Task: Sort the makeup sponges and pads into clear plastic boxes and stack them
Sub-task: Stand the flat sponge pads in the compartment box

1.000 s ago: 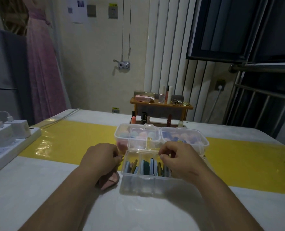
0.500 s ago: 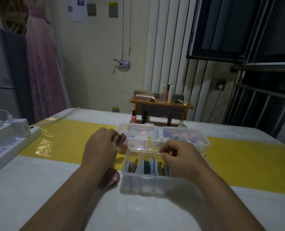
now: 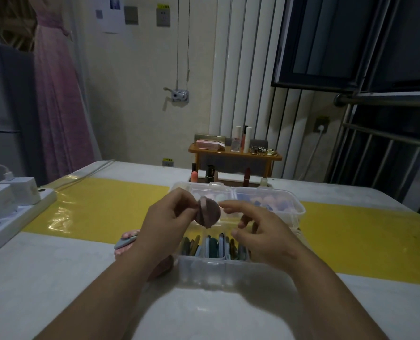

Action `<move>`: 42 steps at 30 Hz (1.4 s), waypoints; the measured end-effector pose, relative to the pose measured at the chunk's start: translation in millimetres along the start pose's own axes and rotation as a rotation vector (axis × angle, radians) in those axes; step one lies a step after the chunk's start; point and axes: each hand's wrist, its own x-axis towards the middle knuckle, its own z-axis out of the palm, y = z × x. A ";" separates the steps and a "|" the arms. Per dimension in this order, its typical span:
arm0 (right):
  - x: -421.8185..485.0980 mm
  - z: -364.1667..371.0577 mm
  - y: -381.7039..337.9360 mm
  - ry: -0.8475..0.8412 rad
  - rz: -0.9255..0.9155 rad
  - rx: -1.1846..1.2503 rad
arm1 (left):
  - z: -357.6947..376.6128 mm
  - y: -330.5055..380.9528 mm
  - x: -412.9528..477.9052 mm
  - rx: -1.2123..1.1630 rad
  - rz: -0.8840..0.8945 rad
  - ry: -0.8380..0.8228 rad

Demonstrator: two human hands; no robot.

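Note:
My left hand [image 3: 164, 223] pinches a round mauve pad [image 3: 207, 213] with a pink strap, held upright in the air above the near clear box [image 3: 211, 269]. That box holds several thin pads standing on edge. My right hand [image 3: 260, 233] hovers over the box just right of the pad, fingers loosely spread and empty, index fingertip close to the pad's edge. Behind stands a second clear box [image 3: 289, 211], lid shut, filled with pastel sponges. A few loose pads [image 3: 126, 241] lie on the table left of my left wrist.
A yellow mat [image 3: 101, 207] crosses the white table. A power strip with chargers [image 3: 7, 204] lies at the left edge. Lipsticks and a small wooden shelf [image 3: 236, 155] of cosmetics stand behind the boxes.
My left hand rose from the loose pads on the table with the mauve pad and brought it over the near box. My right hand lifted out of the box and opened.

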 end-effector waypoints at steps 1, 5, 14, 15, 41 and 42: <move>0.0 -0.2 0.0 -0.008 -0.004 0.000 | 1.6 1.5 -0.5 -0.021 0.000 -0.028; 2.5 -0.2 1.9 -0.006 -0.027 -0.028 | 5.5 6.0 -1.9 -0.040 -0.011 -0.098; 6.7 -7.3 8.7 0.333 0.003 0.078 | 6.1 8.4 -6.5 0.048 -0.073 -0.202; 6.5 -8.8 9.0 0.345 0.011 0.071 | 6.2 8.3 -6.7 0.051 -0.080 -0.206; 4.7 -16.8 17.5 0.145 0.168 -0.206 | 6.8 5.0 -5.9 0.076 -0.136 -0.236; 4.6 -17.0 17.6 0.135 0.175 -0.203 | 6.6 5.6 -6.2 0.076 -0.139 -0.237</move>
